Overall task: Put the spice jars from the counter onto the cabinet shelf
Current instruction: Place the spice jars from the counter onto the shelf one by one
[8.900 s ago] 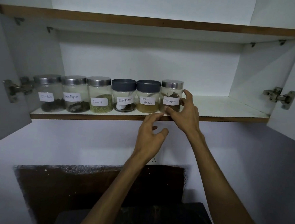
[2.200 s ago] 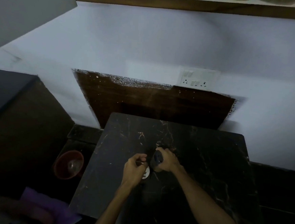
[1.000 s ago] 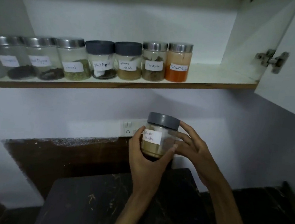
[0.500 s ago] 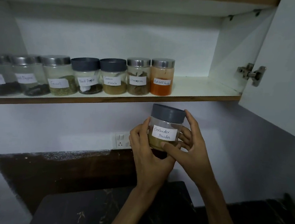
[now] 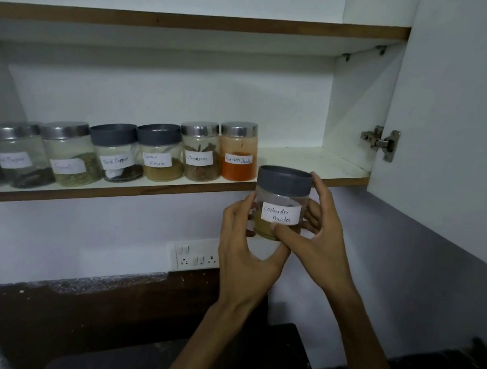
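I hold a clear jar with a grey lid, labelled coriander powder, in both hands just in front of the cabinet shelf, its lid level with the shelf edge. My left hand wraps it from below and the left; my right hand grips its right side, thumb across the front. Several labelled jars stand in a row on the shelf. The rightmost is the red chilli powder jar, beside a cinnamon jar.
Bare shelf lies to the right of the red jar, up to the cabinet side wall. The open cabinet door with its hinge stands at the right. A switch socket is on the wall below. The dark counter lies underneath.
Both hands have raised the coriander jar from below the shelf to the shelf's front edge, right of the red chilli jar. Earlier they picked it up from the counter.
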